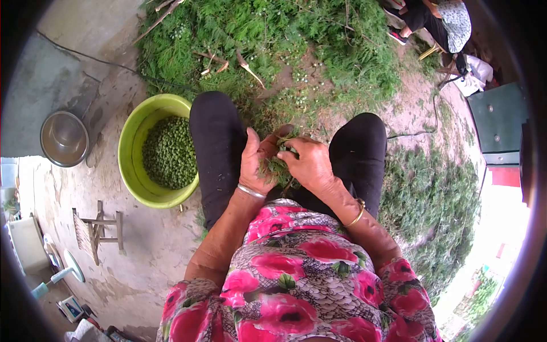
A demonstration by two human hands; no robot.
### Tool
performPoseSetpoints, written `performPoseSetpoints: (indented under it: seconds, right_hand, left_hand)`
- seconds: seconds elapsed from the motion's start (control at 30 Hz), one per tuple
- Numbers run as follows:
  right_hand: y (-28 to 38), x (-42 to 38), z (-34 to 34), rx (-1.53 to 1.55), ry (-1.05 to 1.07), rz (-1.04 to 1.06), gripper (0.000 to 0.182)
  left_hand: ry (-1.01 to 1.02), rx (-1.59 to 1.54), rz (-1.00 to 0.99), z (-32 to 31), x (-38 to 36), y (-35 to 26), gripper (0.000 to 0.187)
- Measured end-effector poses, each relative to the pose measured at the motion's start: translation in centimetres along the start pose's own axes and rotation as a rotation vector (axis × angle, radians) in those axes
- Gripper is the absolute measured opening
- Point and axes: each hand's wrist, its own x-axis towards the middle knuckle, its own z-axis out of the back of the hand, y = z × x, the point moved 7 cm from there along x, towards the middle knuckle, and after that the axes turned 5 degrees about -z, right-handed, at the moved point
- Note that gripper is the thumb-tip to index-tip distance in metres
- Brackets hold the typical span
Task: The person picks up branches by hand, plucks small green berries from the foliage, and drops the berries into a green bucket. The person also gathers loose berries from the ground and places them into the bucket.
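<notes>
Between my knees, my left hand is cupped around a feathery green sprig, its thumb raised. My right hand meets it from the other side, thumb and fingers pinched at the sprig's upper part. Whether a berry lies between those fingertips is too small to tell. Beside my left knee stands a yellow-green tub with many small round green berries in it.
Ahead lies a large heap of cut green branches, with bare sticks. More greenery is spread at right. Leftward are a metal basin and a small wooden stool. Another person sits at the upper right.
</notes>
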Motion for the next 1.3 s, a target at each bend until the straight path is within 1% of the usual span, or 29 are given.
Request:
performPoseSetpoints:
  seconds: [0.03, 0.1, 0.13, 0.2, 0.23, 0.3, 0.43, 0.5, 0.53, 0.6, 0.63, 0.7, 0.73, 0.77, 0.8, 0.83, 0.87, 0.9, 0.97, 1.03, 1.1, 1.17, 1.2, 1.27, 1.3]
  right_hand:
    - [0.0, 0.0, -0.6, -0.124, 0.012, 0.033, 0.017]
    - [0.2, 0.2, -0.5, -0.147, -0.003, 0.062, 0.015]
    - [-0.2, 0.3, -0.2, 0.053, 0.029, -0.024, 0.014]
    - [-1.0, 0.4, 0.1, 0.423, 0.104, -0.198, 0.01]
    - [-1.7, 0.1, 0.1, 0.784, 0.185, -0.425, 0.008]
    - [-3.5, -0.2, 0.1, 1.182, 0.213, -0.627, 0.009]
    - [-4.1, -0.2, 1.5, 1.259, 0.152, -0.609, 0.014]
    - [-3.9, -0.4, 1.5, 1.35, 0.174, -0.677, 0.016]
    - [-3.7, -0.3, 1.6, 1.35, 0.173, -0.677, 0.016]
    - [-3.7, -0.6, 1.3, 1.309, 0.126, -0.765, 0.017]
    - [-3.5, -0.6, 1.0, 1.31, 0.126, -0.766, 0.017]
    - [-2.1, 0.3, 1.2, 0.662, 0.202, -0.447, 0.014]
    - [-1.3, 0.7, 1.1, 0.464, 0.174, -0.235, 0.015]
    - [-1.5, 0.8, 0.4, 0.465, 0.174, -0.235, 0.015]
    - [-0.8, 0.9, 0.5, 0.175, 0.078, -0.072, 0.016]
    - [0.4, 0.9, 0.6, -0.114, -0.018, 0.091, 0.017]
    - [0.2, 1.0, 0.2, -0.145, 0.041, -0.008, 0.02]
    - [0.2, 1.0, 0.1, -0.144, 0.044, -0.007, 0.02]
    - [0.0, 1.2, -0.4, -0.276, 0.074, -0.005, 0.021]
    - [0.0, 1.2, -0.3, -0.298, 0.091, -0.033, 0.021]
    - [-0.4, 1.3, -0.4, -0.321, 0.108, -0.062, 0.02]
    - [-0.8, 1.4, 0.1, -0.216, 0.012, -0.007, 0.022]
    - [-1.0, 1.5, 0.2, -0.217, 0.013, -0.008, 0.022]
    - [-1.4, 1.7, 0.6, 0.184, 0.054, -0.054, 0.022]
    - [-1.2, 1.7, 1.1, 0.184, 0.057, -0.053, 0.022]
  left_hand:
    - [0.0, 0.0, -0.001, -0.1, 0.0, 0.1, 0.082]
    - [-0.072, 0.024, -0.008, 0.4, -0.2, 0.1, 0.08]
    - [-0.073, 0.024, -0.013, 0.6, -0.4, -0.1, 0.08]
    - [-0.226, 0.082, -0.032, 1.9, -0.9, -0.7, 0.081]
    - [-0.227, 0.08, -0.033, 1.9, -1.0, -0.6, 0.081]
    - [-0.068, 0.087, -0.012, -0.8, -0.9, -0.4, 0.083]
    - [-0.108, 0.136, -0.029, 0.7, -0.3, -0.5, 0.086]
    - [-0.109, 0.134, -0.04, 0.8, -0.2, -0.5, 0.088]
    - [-0.109, 0.134, -0.039, 0.7, -0.2, -0.5, 0.088]
    - [-0.094, 0.12, -0.033, 0.3, -0.2, -0.4, 0.085]
    - [-0.095, 0.12, -0.032, 0.5, -0.2, -0.4, 0.085]
    - [-0.214, 0.103, -0.025, 1.3, -0.5, -0.5, 0.082]
    - [-0.214, 0.103, -0.025, 1.2, -0.6, -0.4, 0.082]
    - [-0.317, 0.171, -0.033, 0.9, -1.0, -0.6, 0.081]
    - [-0.419, 0.238, -0.041, 1.1, -1.4, -0.8, 0.08]
    - [-0.42, 0.239, -0.042, 1.5, -1.3, -0.8, 0.08]
    - [-0.346, 0.176, -0.015, 1.4, -1.1, -0.6, 0.081]
    - [-0.272, 0.111, 0.012, 1.3, -1.0, -0.3, 0.082]
    - [-0.282, 0.118, 0.013, 1.6, -1.0, -0.3, 0.081]
    - [-0.293, 0.123, 0.017, 1.7, -1.0, -0.3, 0.081]
    - [-0.212, 0.053, 0.04, 1.1, -0.7, 0.0, 0.08]
    - [-0.183, 0.056, 0.044, 1.2, -0.7, -0.1, 0.08]
    - [-0.153, 0.06, 0.048, 1.0, -0.7, -0.1, 0.08]
    - [-0.152, 0.02, 0.041, 0.6, -0.8, -0.1, 0.08]
    - [-0.15, -0.019, 0.032, 0.3, -0.9, -0.1, 0.081]
